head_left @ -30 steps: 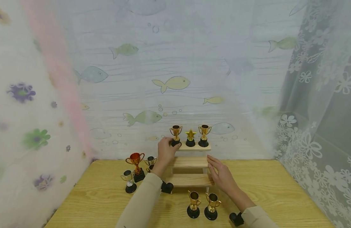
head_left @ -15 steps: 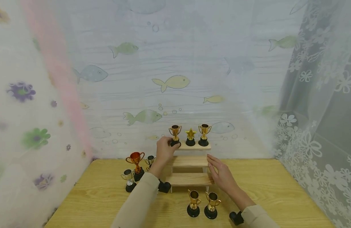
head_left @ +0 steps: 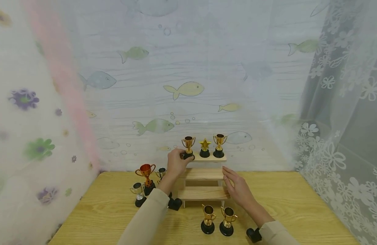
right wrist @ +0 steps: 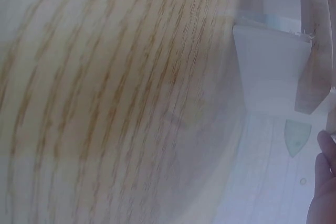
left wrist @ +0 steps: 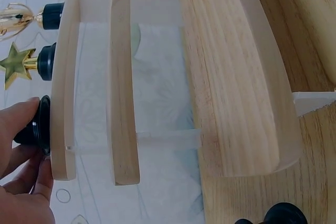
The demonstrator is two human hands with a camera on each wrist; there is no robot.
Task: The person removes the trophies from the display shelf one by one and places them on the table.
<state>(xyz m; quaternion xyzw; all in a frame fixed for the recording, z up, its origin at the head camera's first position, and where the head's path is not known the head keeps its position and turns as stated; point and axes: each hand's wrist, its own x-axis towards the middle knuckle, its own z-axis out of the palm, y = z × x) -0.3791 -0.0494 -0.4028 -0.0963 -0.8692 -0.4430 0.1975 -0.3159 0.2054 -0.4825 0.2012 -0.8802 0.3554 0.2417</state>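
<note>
My left hand [head_left: 177,165] pinches the black base of a small gold trophy cup [head_left: 188,142] at the left end of a wooden stand's top shelf. The left wrist view shows thumb and fingers around that black base [left wrist: 42,124], which is against the shelf or very near it. Beside it stand a gold star trophy [head_left: 205,145] and another gold trophy cup [head_left: 219,140]. With fingers extended, my right hand [head_left: 239,189] touches the right side of the three-tier stand [head_left: 203,174]. Only part of the right hand [right wrist: 324,192] shows in the right wrist view.
Two gold cups [head_left: 208,216] stand on the wooden table [head_left: 286,211] before the stand. To the left are an orange-red cup [head_left: 146,173], a silver cup [head_left: 138,190] and another silver cup [head_left: 161,173], partly hidden by my arm. A patterned curtain hangs behind.
My left wrist and forearm have shifted slightly left, while the fingers stay on the trophy's base. That trophy has barely moved. My right hand keeps its place at the stand.
</note>
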